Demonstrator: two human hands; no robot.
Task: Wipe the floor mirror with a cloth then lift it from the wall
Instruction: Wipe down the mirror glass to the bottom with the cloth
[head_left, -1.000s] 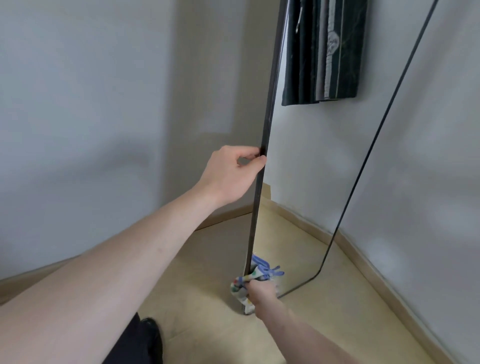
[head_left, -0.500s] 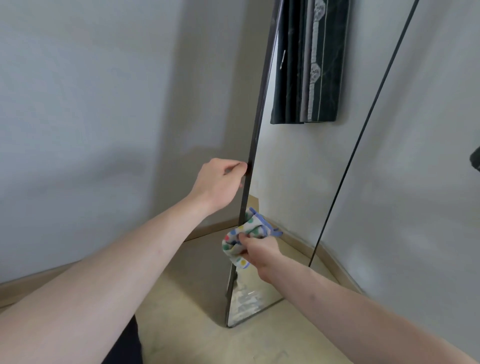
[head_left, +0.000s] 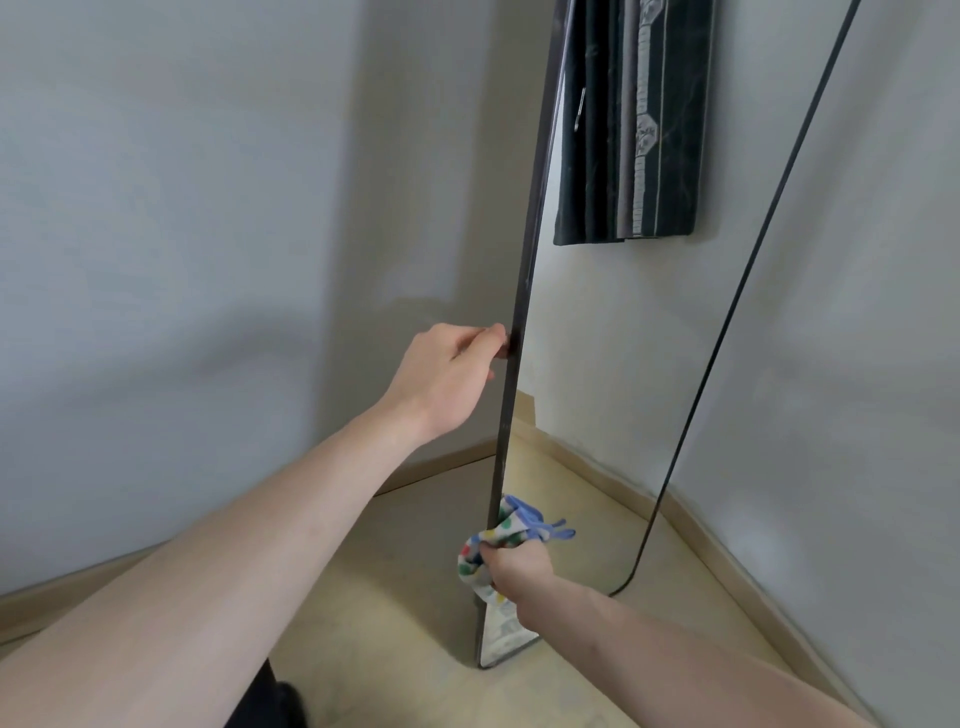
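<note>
The left hand (head_left: 449, 379) grips the mirror (head_left: 597, 395) edge. The right hand (head_left: 519, 569) squeezes a cloth (head_left: 498, 540) low on the glass.

Both forearms are seen bare from the frame's lower edge up to the wrists, with no sleeve cuff in view. No rings, watch or gloves are seen on the left hand (head_left: 447, 379) or the right hand (head_left: 519, 569). A patch of dark clothing (head_left: 265, 699) is seen at the bottom edge under the left forearm.

The floor mirror (head_left: 613, 364) is smooth, glossy glass in a thin dark matt frame; the spotted cloth (head_left: 496, 540) looks soft and woven; the floor (head_left: 405, 571) is smooth, faintly shiny beige.
</note>
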